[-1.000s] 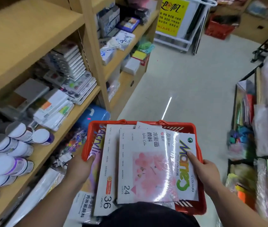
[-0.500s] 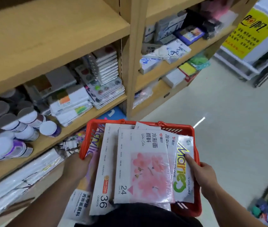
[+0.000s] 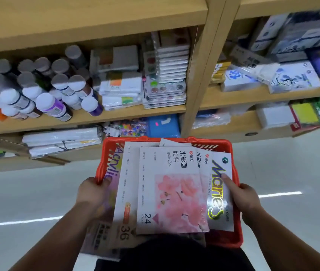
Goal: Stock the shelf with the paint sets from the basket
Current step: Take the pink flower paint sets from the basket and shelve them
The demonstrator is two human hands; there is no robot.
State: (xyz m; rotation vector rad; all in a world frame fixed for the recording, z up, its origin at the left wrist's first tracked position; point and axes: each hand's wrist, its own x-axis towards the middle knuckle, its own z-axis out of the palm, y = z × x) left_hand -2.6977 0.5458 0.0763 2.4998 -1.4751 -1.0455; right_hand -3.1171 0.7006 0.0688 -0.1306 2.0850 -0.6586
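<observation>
A red plastic basket (image 3: 221,146) is held in front of me, full of flat paint sets. On top lies a white 24-colour set with pink blossoms (image 3: 173,190). A 36-colour set (image 3: 127,192) lies under it to the left, and a white Marie's set (image 3: 219,190) to the right. My left hand (image 3: 92,194) grips the basket's left rim. My right hand (image 3: 243,200) grips the right rim, its thumb lying on the Marie's set. The wooden shelf (image 3: 135,114) stands straight ahead.
White-capped paint bottles (image 3: 45,94), white boxes (image 3: 122,90) and stacked paint palettes (image 3: 167,75) fill the middle shelf. Rolled white packs (image 3: 61,141) lie on the lower shelf. A wooden upright (image 3: 200,75) divides the bays. Pale floor lies on both sides of the basket.
The view has swung left, so the shelf now faces me squarely and closer. Both hands keep the same hold on the basket; the sets have not shifted.
</observation>
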